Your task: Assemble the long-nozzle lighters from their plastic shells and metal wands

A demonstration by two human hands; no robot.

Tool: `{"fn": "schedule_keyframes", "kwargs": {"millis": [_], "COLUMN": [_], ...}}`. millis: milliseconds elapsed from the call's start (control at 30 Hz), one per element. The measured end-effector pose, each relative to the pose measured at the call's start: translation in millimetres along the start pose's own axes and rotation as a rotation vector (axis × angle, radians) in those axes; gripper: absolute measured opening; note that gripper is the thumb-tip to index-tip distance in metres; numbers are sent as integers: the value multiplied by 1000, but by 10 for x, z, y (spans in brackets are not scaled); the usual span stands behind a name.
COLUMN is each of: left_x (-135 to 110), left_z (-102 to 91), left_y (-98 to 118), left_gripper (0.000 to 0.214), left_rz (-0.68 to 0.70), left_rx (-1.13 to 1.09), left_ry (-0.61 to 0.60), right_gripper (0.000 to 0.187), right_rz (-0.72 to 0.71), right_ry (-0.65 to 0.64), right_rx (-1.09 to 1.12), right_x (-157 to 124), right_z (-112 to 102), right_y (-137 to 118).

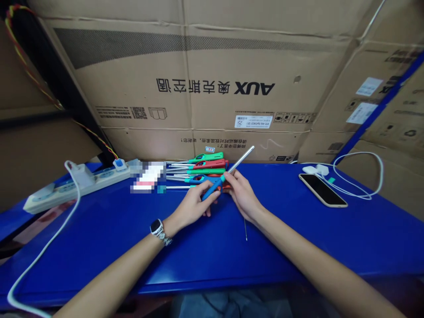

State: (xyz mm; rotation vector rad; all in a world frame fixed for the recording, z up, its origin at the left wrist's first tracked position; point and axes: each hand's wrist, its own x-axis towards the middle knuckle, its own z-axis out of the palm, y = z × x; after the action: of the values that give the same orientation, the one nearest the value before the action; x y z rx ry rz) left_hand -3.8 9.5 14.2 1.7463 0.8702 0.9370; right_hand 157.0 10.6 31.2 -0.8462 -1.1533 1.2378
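A blue long-nosed lighter [211, 190] is held up at a slant, its silver tube [243, 158] pointing up and right. My left hand [194, 204] is closed round its blue handle. At the green collar near the tube's base, my right hand [244, 194] has its fingers closed on the same lighter. A thin metal shaft [245, 229] sticks out below my right hand; whether that hand holds it I cannot tell. Behind both hands lie several more lighters side by side, among them a green one [212, 157] and a red one [208, 164].
On the blue table [198, 256], a phone [323, 190] lies at right beside a white charger and cable [359, 193]. A white power strip [99, 179] with a trailing cord stands at left. Large cardboard [132, 66] walls off the back. A blurred patch [150, 174] covers something beside the lighters.
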Motion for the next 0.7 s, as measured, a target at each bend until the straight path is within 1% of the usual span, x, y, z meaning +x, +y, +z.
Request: {"fn": "schedule_keyframes", "kwargs": {"millis": [67,100,167,267,367,433,533,600,700], "left_x": [-6,-14,-32,-54,-69,-79,-93,-94,-73], "left_z": [-82,-109,-137,-136,-116,-96,-58,-33,-12], "left_y": [-6,-5,3,31,57,62,59,64,85], "left_gripper": [30,31,33,37,38,39,40,37,27], "left_rz": [-12,-16,-29,-53,-71,-99,-132,-114,-18], "left_rx": [32,38,24,-24,-73,-93,-66,6,126], "left_ry": [-96,-125,-147,-185,-239,-268,-278,-243,-151], "right_gripper": [33,34,42,54,57,59,61,59,55], "right_rz": [-57,-72,-86,-81,-88,-115,-152,-149,-122], "right_ry": [-17,-36,-76,-121,-133,-96,25,108,188], "right_rx": [-180,-266,-407,-458,-433,-466,-509,-512,-513], "right_x": [14,19,18,-6,-35,-47,-48,-45,-52], "right_z": [-91,-134,-198,-223,-190,-158,-106,-71,-21], "right_y": [-15,-15,2,44,61,63,93,137,206]}}
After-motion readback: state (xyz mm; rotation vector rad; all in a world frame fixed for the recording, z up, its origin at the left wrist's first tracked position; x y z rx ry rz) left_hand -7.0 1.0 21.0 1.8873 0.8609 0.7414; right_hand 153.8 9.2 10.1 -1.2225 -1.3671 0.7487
